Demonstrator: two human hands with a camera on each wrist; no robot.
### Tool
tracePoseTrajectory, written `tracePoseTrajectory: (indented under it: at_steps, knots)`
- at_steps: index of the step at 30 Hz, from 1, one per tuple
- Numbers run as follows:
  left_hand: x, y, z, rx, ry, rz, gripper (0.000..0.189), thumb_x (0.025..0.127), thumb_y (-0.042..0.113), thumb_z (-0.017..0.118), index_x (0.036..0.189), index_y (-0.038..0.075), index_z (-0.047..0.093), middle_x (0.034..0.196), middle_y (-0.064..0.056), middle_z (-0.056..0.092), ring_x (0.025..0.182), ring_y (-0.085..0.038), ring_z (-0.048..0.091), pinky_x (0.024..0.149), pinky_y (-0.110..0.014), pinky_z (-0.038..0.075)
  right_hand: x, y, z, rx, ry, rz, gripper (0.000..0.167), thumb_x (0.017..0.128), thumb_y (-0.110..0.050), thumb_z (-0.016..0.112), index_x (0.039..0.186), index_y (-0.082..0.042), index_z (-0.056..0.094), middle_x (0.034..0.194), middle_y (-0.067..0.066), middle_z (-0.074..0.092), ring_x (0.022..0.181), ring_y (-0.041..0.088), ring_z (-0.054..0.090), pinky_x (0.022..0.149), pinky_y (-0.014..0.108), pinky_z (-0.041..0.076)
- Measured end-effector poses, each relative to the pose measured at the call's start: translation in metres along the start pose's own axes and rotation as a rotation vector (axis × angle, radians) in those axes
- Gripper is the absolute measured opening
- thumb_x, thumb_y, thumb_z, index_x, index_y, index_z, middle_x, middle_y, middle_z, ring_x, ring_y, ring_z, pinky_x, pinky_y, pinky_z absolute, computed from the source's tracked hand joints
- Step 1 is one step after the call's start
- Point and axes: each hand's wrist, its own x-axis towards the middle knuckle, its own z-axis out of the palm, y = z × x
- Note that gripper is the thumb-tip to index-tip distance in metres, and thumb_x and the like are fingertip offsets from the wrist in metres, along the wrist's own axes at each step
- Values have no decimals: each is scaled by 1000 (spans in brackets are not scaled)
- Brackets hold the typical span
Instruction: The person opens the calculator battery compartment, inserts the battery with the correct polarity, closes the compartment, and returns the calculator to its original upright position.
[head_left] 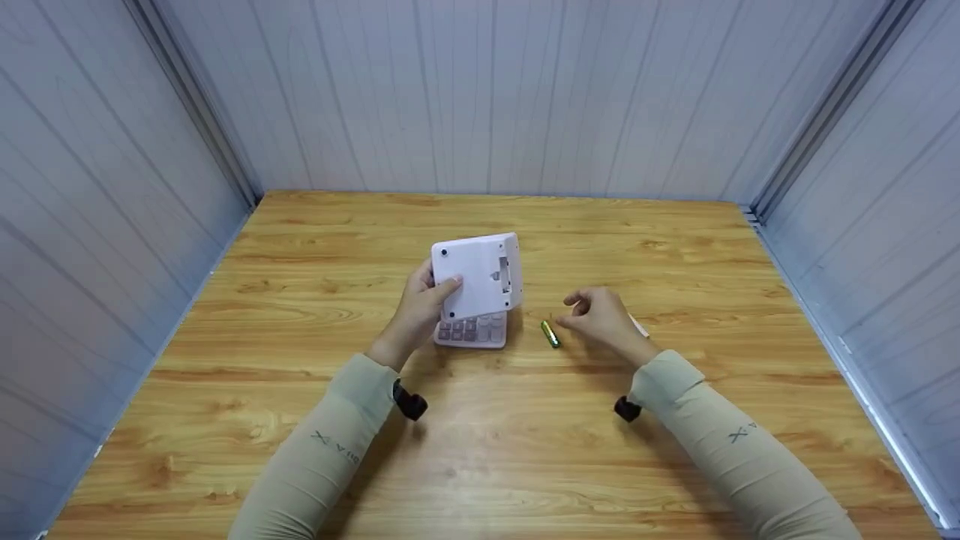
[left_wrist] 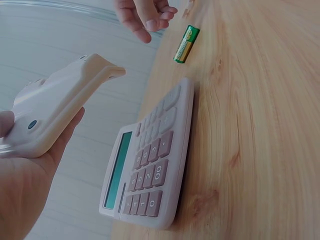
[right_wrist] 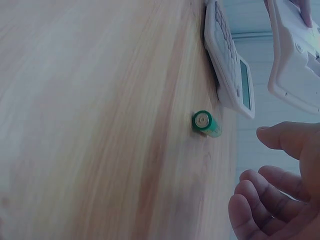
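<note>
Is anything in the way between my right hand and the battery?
Nothing visible stands between your right hand and the battery; the calculator on the table sits on the battery's far side from that hand.

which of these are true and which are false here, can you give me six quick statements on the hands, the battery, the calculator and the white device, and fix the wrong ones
1. The left hand has a white device in its grip. True.
2. In the head view, a battery lies on the table between the calculator and the right hand. True.
3. The right hand is pinching the battery. False: it holds nothing and is apart from the battery.
4. The side of the device turned to the head camera has an opening. True.
5. The calculator lies face down. False: its keys face up.
6. The battery is red. False: it is green and gold.
</note>
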Motion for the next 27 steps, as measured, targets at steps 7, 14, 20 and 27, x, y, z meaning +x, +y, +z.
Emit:
tracePoseTrajectory:
  at_steps: [7, 14, 20, 27]
  knots:
    - [0, -1, -1, -5, 13, -7, 51, 109, -3, 52, 159, -2, 45, 149, -28, 61, 123, -27, 69, 104, -40, 62, 2, -6, 9, -38, -18, 28, 39, 94, -26, 85, 118, 4, 75, 92, 8, 72, 84, 17, 65, 71, 26, 51]
    - [-1, 1, -1, -10, 3, -3, 48, 110, -2, 50, 157, -3, 46, 148, -27, 62, 122, -25, 69, 102, -37, 63, 3, -6, 16, -46, -49, 59, 37, 94, -29, 86, 115, 0, 74, 94, 7, 70, 83, 17, 62, 71, 27, 49]
    - [-2, 1, -1, -8, 8, 2, 47, 110, -3, 50, 157, -4, 46, 147, -28, 62, 120, -24, 70, 102, -37, 63, 4, -5, 23, -33, -77, 73, 34, 92, -26, 88, 110, 0, 73, 85, 4, 68, 71, 13, 59, 63, 25, 48]
    - [-2, 0, -1, -15, 7, 10, 49, 109, -4, 51, 157, -3, 46, 146, -27, 63, 119, -23, 70, 100, -37, 64, 6, -5, 30, -56, -112, 65, 30, 91, -26, 88, 104, -3, 74, 81, 3, 76, 68, 10, 62, 61, 23, 50]
